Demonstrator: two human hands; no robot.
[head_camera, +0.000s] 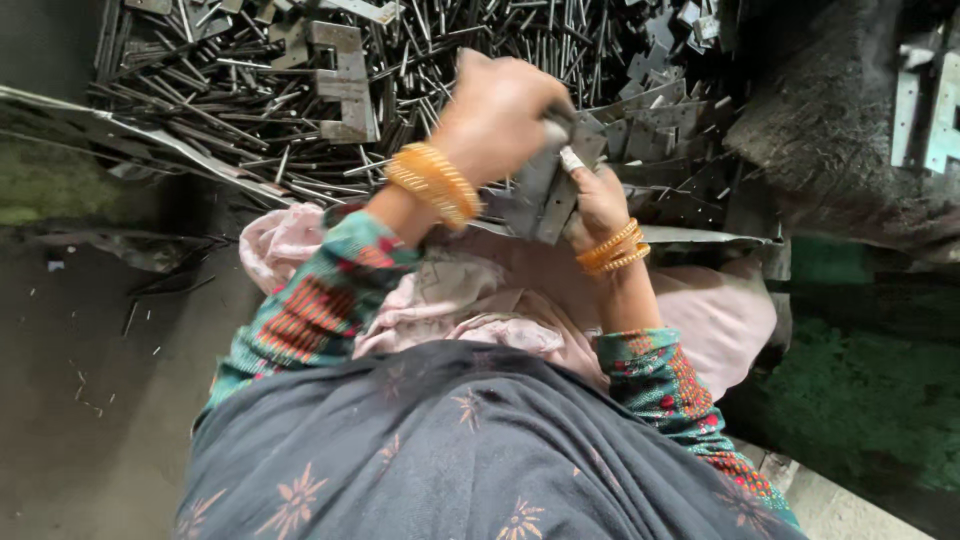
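Here, your left hand (497, 112) and right hand (597, 200) both close their grip on a grey metal hinge plate (545, 190), held over your lap (gold bangles on both wrists), near the far heap of steel pins (250, 90).

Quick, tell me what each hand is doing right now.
Left hand: closed around the top of a grey metal plate.
Right hand: closed on the same metal plate from below.
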